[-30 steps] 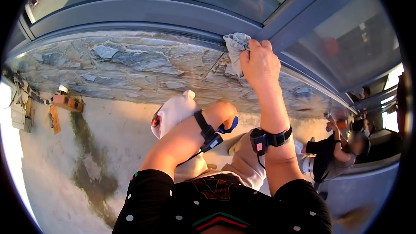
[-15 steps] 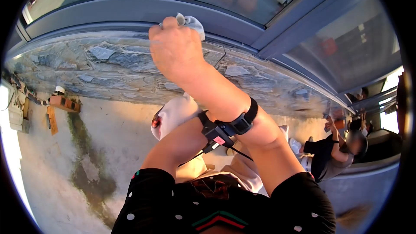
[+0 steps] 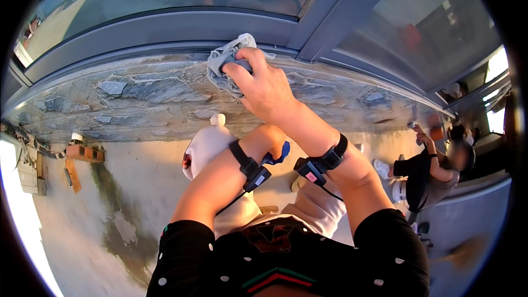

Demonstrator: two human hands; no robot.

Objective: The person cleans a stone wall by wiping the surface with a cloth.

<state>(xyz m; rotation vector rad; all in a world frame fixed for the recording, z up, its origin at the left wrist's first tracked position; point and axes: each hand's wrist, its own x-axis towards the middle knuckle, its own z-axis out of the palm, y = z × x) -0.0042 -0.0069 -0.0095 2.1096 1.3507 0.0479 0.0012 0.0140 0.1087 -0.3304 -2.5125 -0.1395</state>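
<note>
Crumpled grey cloth (image 3: pixel 221 65) sits at the lower edge of the grey metal window frame (image 3: pixel 165 26) — grasped by the right hand (image 3: pixel 268 86). Well below that frame, the left hand (image 3: pixel 269 138) meets a blue object (image 3: pixel 279 154) — cannot tell whether gripped.

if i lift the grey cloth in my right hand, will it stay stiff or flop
The grey cloth would probably flop: it bunches into loose folds at the right hand. It is likely light, as it looks thin, and unlikely to roll, being crumpled.
</note>
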